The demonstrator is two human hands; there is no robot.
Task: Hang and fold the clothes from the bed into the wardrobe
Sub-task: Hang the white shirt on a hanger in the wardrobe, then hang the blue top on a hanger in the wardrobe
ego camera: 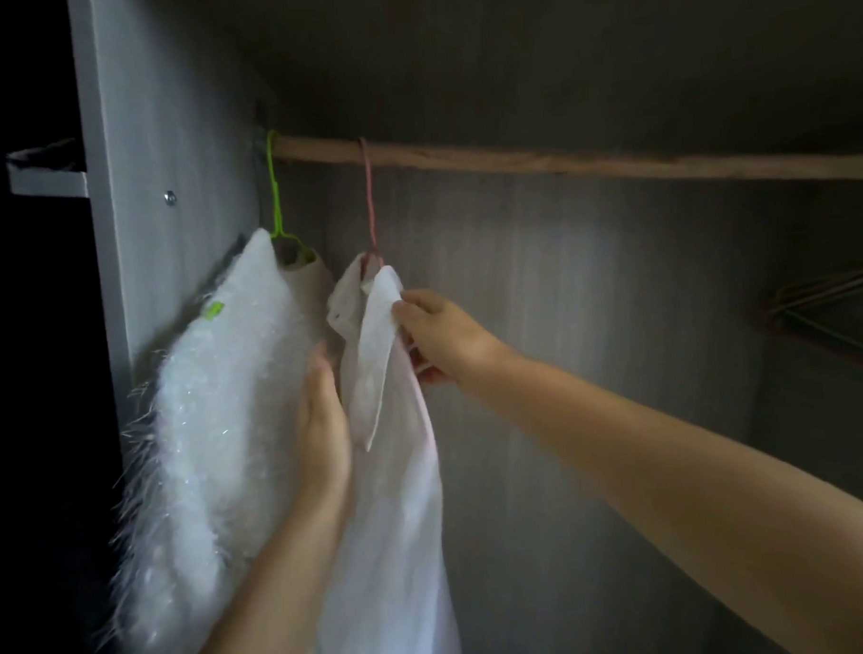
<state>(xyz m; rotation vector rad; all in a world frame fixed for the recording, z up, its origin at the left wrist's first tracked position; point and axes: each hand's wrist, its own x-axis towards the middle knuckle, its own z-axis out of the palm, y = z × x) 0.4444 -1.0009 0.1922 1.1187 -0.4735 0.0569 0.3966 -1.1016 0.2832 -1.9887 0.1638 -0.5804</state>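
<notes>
Inside the wardrobe a wooden rail (561,162) runs left to right. A green hanger (276,200) at its left end carries a fluffy white sweater (210,410). Beside it a pink hanger (369,201) carries a thin white shirt (392,501). My right hand (445,338) pinches the shirt's collar just below the pink hanger. My left hand (322,425) lies flat, fingers straight, between the sweater and the shirt, touching the shirt's left edge. The bed is out of view.
The grey wardrobe side panel (164,140) stands at the left, with a shelf edge (50,184) beyond it. Several spare hangers (834,309) lie at the far right against the back wall. The rail's right part is bare.
</notes>
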